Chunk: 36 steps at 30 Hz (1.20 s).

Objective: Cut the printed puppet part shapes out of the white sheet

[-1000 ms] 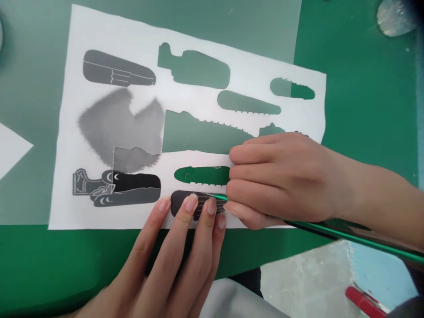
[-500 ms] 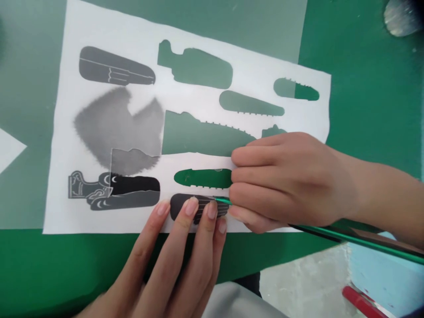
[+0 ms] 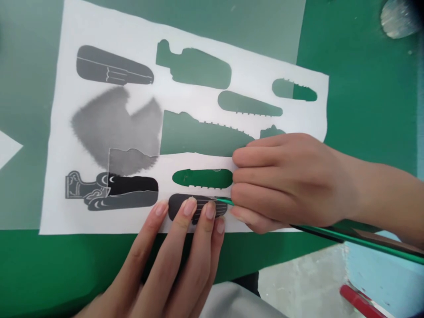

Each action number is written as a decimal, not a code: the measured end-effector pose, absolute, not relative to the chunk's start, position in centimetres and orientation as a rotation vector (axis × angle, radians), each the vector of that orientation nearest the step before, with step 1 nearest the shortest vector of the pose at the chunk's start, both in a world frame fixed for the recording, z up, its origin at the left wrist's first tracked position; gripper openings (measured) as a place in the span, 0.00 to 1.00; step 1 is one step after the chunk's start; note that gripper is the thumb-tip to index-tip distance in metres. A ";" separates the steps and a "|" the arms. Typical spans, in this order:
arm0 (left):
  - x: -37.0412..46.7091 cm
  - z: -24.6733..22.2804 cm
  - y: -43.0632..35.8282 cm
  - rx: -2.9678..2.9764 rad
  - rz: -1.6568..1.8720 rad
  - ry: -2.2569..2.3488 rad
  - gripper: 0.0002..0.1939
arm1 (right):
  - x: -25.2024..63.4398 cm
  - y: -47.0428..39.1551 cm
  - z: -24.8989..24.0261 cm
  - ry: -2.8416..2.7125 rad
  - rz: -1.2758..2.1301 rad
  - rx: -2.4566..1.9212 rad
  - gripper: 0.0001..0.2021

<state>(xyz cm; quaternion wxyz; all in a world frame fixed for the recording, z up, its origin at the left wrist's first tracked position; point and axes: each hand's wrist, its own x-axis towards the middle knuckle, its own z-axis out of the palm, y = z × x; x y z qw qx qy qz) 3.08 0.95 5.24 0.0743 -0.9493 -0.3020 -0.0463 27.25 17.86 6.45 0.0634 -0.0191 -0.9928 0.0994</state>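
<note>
A white paper sheet (image 3: 195, 212) printed with dark shapes lies on the green table, several shapes cut out of it. My left hand (image 3: 179, 256) rests flat with its fingers spread, the fingertips pressing on the sheet and on a dark striped shape (image 3: 176, 207) near its lower edge. My right hand (image 3: 285, 181) is closed around a slim green craft knife (image 3: 225, 201); most of its handle is hidden by the hand. The thin tip touches the upper edge of the striped shape, just beside my left fingertips.
Beneath the sheet lies a pale translucent layer (image 3: 26, 185) over the green tabletop (image 3: 364, 119). A white paper corner (image 3: 8, 148) shows at left. A shiny round object (image 3: 399, 17) sits at the upper right. A red-handled item (image 3: 356, 300) is at the lower right, below the table edge.
The knife tip stays at almost the same spot on the striped shape, with my right hand shifted very slightly right relative to the paper. The whole view has drifted slightly.
</note>
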 end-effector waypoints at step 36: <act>3.2 5.3 0.5 -2.876 -0.177 -0.970 0.47 | 28.1 17.3 6.5 -3.000 0.313 -0.095 0.20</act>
